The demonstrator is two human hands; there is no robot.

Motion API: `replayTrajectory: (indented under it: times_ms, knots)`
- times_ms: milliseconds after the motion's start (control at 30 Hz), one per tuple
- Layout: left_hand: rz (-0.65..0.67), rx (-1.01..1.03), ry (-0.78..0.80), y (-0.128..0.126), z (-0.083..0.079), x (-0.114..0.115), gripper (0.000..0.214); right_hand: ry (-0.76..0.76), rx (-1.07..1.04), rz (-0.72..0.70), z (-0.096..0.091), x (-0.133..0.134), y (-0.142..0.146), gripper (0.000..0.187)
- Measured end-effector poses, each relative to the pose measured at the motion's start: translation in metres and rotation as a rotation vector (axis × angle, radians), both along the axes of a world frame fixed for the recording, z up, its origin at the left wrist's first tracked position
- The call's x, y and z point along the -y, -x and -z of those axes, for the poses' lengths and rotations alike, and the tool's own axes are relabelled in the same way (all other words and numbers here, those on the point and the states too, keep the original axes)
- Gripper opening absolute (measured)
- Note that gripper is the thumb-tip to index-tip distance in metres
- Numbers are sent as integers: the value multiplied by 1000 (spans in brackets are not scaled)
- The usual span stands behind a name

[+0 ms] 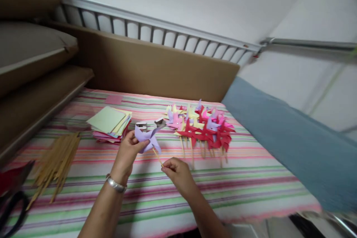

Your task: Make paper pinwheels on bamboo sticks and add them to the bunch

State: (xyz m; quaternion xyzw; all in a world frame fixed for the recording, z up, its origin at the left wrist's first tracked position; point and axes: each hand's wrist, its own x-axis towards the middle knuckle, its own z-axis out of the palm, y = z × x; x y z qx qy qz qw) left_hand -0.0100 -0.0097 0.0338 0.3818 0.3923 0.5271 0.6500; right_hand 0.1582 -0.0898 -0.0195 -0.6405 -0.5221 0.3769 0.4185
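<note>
My left hand (pixel 128 153) pinches the folded vanes of a purple paper pinwheel (pixel 147 137) above the striped cloth. My right hand (pixel 178 173) is closed on the lower end of the pinwheel's thin wooden stick (pixel 157 157). A silver bracelet sits on my left wrist. Just right of the hands lies a heap of finished pinwheels (pixel 203 128) in red, pink, yellow and purple, their sticks pointing toward me.
A stack of coloured paper squares (pixel 110 122) lies left of the hands, with a bundle of wooden sticks (pixel 55 163) further left. Black-handled scissors (pixel 12 208) sit at the lower left edge. A cardboard panel (pixel 156 67) stands behind the striped cloth (pixel 237 186).
</note>
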Motion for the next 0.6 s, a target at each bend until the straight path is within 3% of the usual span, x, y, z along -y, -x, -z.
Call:
replayTrajectory:
  times_ms: [133,367,600]
  knots:
    - [-6,-43,-14,0,3,0,63,-11,75,182,7,23,-29,8]
    - [-80,-63,-16,18,12,-14,54,-18,199,483,1,72,-111,14]
    - [-17,-61,10,15,17,-16,53,-4,226,643,12,82,-150,18]
